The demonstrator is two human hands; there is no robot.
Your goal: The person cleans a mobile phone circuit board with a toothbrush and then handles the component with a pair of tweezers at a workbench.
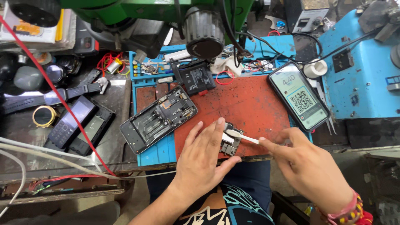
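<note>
A: Left hand (203,160)?
B: Flat, fingers spread, pressing down on a small dark circuit board (231,143) at the front edge of the red rubber work mat (246,104). Thumb curls in under the board's near corner. Grips nothing, just pins it

A: Right hand (306,166)?
B: Closed in a pinch on a slim white plastic tool (241,136). Its rounded tip lies on top of the board, touching it, just beside the left index finger. Beaded red and pink bracelet (349,212) at that wrist

A: So the board sits where?
B: Front edge of the counter (104,108), middle of the mat's near side, between both hands

A: Around it?
B: Opened black phone frame with bare inner parts (159,118), tilted, lying across the mat's left edge and the blue silicone tray (156,152) under it, near the left fingertips but apart. Black rectangular battery (196,78) behind it at the mat's rear left corner. Black smartphone with lit screen (298,96) at the mat's right edge, slanted, well apart from the hands. Roll of white tape (315,68) just behind it

A: Left end of the counter?
B: Dark keypad phone (68,121) lying over another flat black handset (92,129); a red wire (54,89) crosses diagonally over them. Green machine body (137,8) overhangs the rear edge
</note>
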